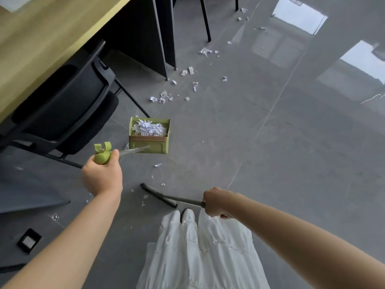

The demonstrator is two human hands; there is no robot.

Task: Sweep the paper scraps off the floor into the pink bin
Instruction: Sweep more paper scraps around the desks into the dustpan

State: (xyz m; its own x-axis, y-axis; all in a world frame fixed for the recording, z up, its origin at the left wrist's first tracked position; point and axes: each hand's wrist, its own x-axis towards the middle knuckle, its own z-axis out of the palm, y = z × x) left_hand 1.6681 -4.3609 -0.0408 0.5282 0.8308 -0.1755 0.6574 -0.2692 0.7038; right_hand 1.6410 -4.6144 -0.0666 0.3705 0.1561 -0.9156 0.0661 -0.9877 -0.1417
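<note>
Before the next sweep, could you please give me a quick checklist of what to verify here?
1. Left hand grips dustpan handle: ok.
2. Right hand grips broom handle: ok.
3. Green dustpan has room: not ok, heaped with scraps.
4. Pink bin in sight: not ok, none visible.
5. Floor swept: not ok, paper scraps remain ahead, by the desk leg.
6. Broom head touching floor: cannot tell.
</note>
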